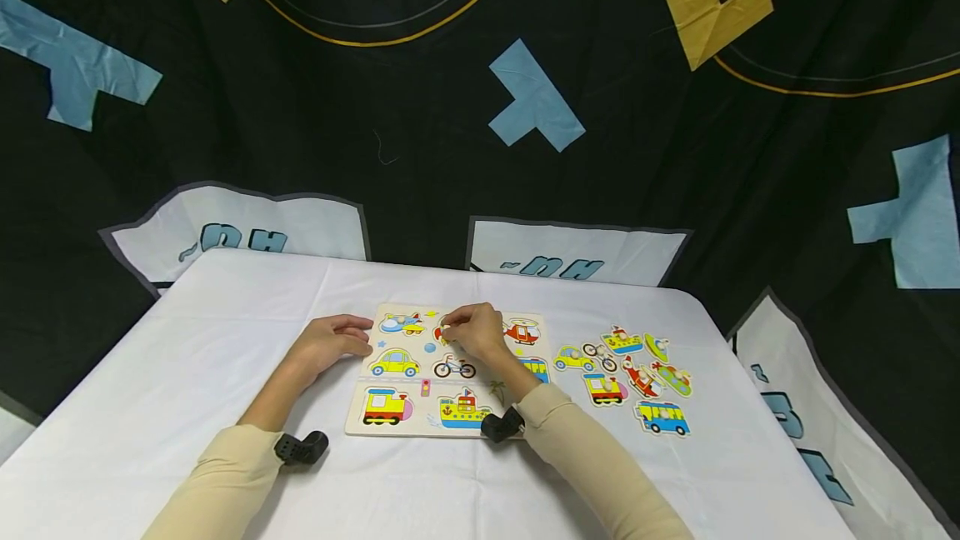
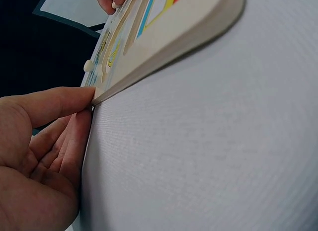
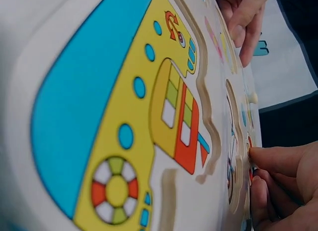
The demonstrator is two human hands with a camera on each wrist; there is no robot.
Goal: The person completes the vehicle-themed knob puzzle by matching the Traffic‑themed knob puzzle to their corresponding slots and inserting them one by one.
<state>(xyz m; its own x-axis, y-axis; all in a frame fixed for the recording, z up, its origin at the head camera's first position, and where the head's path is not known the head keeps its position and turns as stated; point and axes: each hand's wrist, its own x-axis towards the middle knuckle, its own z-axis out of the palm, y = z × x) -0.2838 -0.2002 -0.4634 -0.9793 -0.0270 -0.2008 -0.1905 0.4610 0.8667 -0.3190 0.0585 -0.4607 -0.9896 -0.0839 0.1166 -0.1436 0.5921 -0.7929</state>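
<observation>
A wooden puzzle board (image 1: 408, 386) with pictures of vehicles lies flat on the table. My left hand (image 1: 333, 346) touches its left edge; in the left wrist view the thumb (image 2: 62, 99) meets the board's rim and the other fingers lie beside it. My right hand (image 1: 478, 330) reaches over the board and pinches a small, partly red puzzle piece (image 1: 440, 332) at the middle of the top row. Fingers hide most of this piece, so its kind cannot be told. A pale knob (image 2: 88, 65) stands up at the board's far left, near the plane picture (image 1: 401, 323).
Several loose pieces lie right of the board, among them a bus (image 1: 663, 418), a train (image 1: 604, 389), a yellow car (image 1: 573, 358), a bicycle (image 1: 600, 357) and a boat (image 1: 622, 341). A white cloth (image 1: 420, 490) covers the table. Behind hangs a black patterned curtain (image 1: 420, 107).
</observation>
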